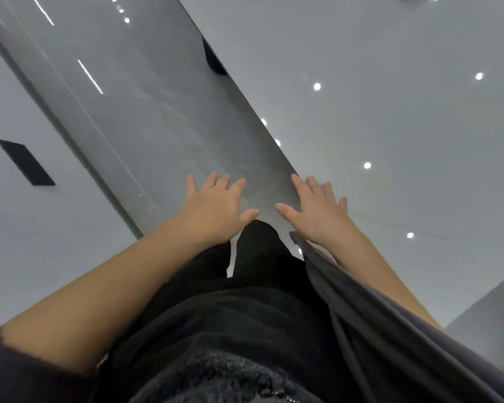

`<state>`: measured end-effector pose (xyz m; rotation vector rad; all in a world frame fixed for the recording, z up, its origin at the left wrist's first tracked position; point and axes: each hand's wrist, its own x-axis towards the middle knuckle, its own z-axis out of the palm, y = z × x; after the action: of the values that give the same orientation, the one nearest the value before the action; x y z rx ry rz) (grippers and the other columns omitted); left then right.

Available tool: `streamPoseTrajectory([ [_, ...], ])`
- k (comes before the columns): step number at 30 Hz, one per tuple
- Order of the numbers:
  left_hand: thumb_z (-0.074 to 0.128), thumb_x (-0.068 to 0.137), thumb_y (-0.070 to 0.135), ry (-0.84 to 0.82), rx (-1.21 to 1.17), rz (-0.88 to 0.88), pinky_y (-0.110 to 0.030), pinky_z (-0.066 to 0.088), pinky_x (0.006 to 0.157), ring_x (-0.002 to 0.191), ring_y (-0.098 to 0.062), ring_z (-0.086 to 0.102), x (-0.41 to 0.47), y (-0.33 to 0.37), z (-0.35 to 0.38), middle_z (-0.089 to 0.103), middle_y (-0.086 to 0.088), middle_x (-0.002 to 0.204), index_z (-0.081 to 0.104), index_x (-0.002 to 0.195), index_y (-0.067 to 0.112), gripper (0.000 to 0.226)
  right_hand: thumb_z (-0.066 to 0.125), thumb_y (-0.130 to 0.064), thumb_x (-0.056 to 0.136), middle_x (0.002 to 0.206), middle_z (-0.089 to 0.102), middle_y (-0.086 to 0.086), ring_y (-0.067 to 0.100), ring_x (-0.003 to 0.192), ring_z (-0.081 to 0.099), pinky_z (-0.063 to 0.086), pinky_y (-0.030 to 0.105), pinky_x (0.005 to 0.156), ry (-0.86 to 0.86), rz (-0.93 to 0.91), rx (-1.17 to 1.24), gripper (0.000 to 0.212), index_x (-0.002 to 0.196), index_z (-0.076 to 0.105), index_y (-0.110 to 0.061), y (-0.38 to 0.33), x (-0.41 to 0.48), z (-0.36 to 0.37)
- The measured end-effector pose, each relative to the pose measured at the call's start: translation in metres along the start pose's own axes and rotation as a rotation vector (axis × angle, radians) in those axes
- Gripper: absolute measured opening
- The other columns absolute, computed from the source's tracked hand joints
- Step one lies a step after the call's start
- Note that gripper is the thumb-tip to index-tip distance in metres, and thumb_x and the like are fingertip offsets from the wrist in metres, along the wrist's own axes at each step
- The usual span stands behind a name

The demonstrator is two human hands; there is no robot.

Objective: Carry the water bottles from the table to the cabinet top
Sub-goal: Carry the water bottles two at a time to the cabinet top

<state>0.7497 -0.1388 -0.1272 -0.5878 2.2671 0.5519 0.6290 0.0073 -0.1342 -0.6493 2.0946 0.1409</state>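
My left hand (216, 203) and my right hand (314, 209) are stretched out in front of me, palms down, fingers spread, both holding nothing. They hover over a glossy grey floor band (146, 112) that runs diagonally from the upper left to the centre. No water bottle, table or cabinet shows in the head view. My dark trousers and top fill the bottom middle of the frame.
Shiny pale floor tiles (390, 126) mirror ceiling spotlights on the right. A black rectangular patch (25, 162) lies on the floor at the left and another dark one (214, 61) near the top centre. A grey cloth (376, 315) hangs by my right arm.
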Motion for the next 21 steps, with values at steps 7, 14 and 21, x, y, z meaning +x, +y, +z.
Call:
streamPoseTrajectory([
  [7, 0.03, 0.095, 0.061, 0.0, 0.058, 0.153, -0.057, 0.002, 0.117, 0.149, -0.024, 0.006, 0.053, -0.018, -0.075, 0.019, -0.003, 0.16, 0.015, 0.153, 0.025, 0.07, 0.035, -0.06, 0.097, 0.165, -0.001, 0.001, 0.032, 0.151, -0.006, 0.002, 0.059, 0.118, 0.068, 0.09, 0.215, 0.07, 0.155, 0.006, -0.033, -0.029, 0.032, -0.041],
  [14, 0.033, 0.096, 0.055, 0.104, 0.096, 0.288, -0.049, 0.004, 0.119, 0.149, -0.022, 0.011, 0.142, -0.019, -0.159, 0.024, -0.002, 0.159, 0.02, 0.152, 0.021, 0.067, 0.039, -0.057, 0.096, 0.165, 0.006, 0.0, 0.03, 0.151, 0.002, 0.007, 0.059, 0.118, 0.177, 0.228, 0.396, 0.071, 0.154, 0.008, -0.031, -0.025, 0.105, -0.12],
  [21, 0.032, 0.097, 0.054, 0.051, 0.172, 0.396, -0.048, 0.005, 0.119, 0.148, -0.024, 0.013, 0.213, 0.005, -0.228, 0.027, -0.002, 0.156, 0.02, 0.152, 0.019, 0.066, 0.043, -0.053, 0.097, 0.165, 0.0, 0.001, 0.029, 0.151, -0.005, 0.002, 0.055, 0.119, 0.24, 0.342, 0.606, 0.074, 0.156, 0.004, -0.03, -0.018, 0.144, -0.196],
])
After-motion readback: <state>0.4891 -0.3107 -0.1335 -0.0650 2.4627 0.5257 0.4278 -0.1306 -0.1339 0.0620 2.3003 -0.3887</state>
